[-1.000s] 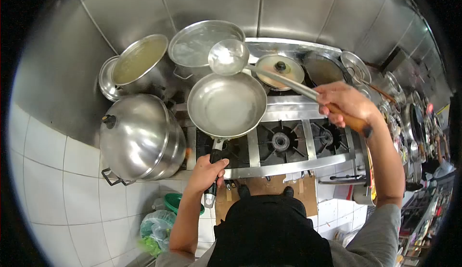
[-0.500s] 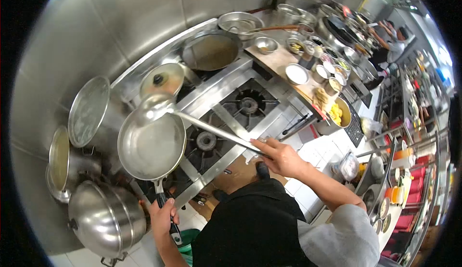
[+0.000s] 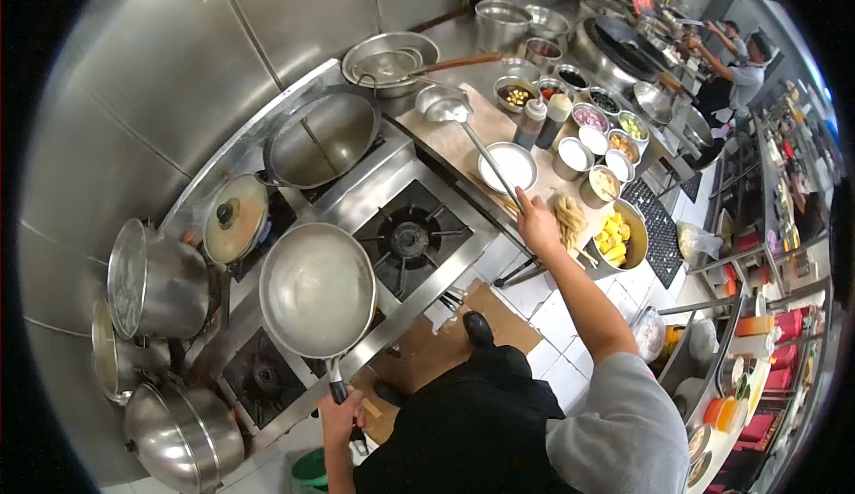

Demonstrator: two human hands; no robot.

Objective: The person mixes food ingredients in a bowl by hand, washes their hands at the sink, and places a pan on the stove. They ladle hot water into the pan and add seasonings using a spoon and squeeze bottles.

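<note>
My left hand (image 3: 341, 416) is closed around the black handle of a frying pan (image 3: 318, 291). The pan sits level above the front burner area and looks pale inside, with no food visible. In my right hand (image 3: 539, 225) is the end of a long-handled ladle (image 3: 488, 157). It reaches across the work board (image 3: 463, 142), its bowl at a small metal bowl near the board's far corner; whether they touch I cannot tell. Beneath the ladle's handle stands a round container of white contents (image 3: 508, 170). Two squeeze bottles (image 3: 532, 120) stand just beyond it.
A lidded pan (image 3: 235, 218) sits over a lit flame, and a wok (image 3: 322, 138) stands behind. Large pots (image 3: 151, 280) line the left wall. Yellow pieces fill a pot (image 3: 623, 237) beside the board. Two people (image 3: 739, 75) work at the far right, near a flame.
The ladle has swung from above the frying pan to the board on the right. The pan has moved right and slightly down with my left hand. My view has shifted too.
</note>
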